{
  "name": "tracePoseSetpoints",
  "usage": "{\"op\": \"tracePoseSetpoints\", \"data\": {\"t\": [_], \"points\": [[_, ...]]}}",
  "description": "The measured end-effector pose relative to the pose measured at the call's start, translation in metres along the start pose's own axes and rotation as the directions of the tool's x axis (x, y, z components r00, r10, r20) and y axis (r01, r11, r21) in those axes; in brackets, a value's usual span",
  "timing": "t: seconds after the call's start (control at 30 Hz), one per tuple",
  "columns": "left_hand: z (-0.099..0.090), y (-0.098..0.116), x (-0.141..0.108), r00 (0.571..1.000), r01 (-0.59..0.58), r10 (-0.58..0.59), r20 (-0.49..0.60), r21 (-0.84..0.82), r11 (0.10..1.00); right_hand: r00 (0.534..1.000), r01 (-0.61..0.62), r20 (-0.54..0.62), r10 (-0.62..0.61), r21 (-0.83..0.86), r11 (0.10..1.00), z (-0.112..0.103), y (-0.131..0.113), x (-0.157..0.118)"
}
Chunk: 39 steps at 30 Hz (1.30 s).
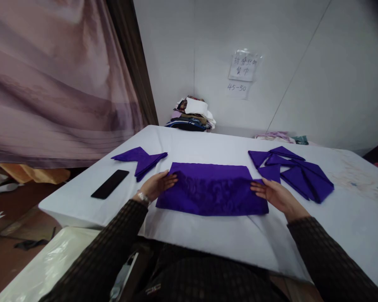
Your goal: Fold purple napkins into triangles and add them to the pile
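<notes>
A purple napkin (212, 188) with a faint woven pattern lies in front of me on the white-covered table, folded into a wide rectangle. At its left edge my left hand (158, 185) grips the cloth, fingers over the edge and a bracelet on the wrist. My right hand (274, 194) pinches the right edge near an upper fold. Between the hands the upper layer is slightly raised and rumpled. One folded purple napkin (143, 161) with pointed ends lies to the left. Several more folded purple napkins (311, 178) overlap to the right.
A black phone (110, 184) lies on the table's left side. Piled cloths (192, 114) stand beyond the far edge, with more cloth (277, 136) farther right. A pink curtain (56, 84) hangs at left. Paper signs (243, 67) are on the wall. A pale plastic-covered surface (59, 260) is below left.
</notes>
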<state>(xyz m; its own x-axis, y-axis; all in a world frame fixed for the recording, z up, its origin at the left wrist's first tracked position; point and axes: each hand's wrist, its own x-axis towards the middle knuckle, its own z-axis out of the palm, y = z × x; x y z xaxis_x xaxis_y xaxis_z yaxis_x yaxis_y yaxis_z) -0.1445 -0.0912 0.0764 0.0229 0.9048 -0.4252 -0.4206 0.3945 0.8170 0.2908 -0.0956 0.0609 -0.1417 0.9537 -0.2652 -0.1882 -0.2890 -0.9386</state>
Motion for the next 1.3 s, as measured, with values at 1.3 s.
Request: {"op": "tracePoseSetpoints", "data": {"t": [1.3], "points": [[-0.032, -0.067, 0.016, 0.806, 0.052, 0.588, -0.063, 0.998, 0.036, 0.85, 0.276, 0.296, -0.436, -0.955, -0.11, -0.031, 0.118, 0.006]]}}
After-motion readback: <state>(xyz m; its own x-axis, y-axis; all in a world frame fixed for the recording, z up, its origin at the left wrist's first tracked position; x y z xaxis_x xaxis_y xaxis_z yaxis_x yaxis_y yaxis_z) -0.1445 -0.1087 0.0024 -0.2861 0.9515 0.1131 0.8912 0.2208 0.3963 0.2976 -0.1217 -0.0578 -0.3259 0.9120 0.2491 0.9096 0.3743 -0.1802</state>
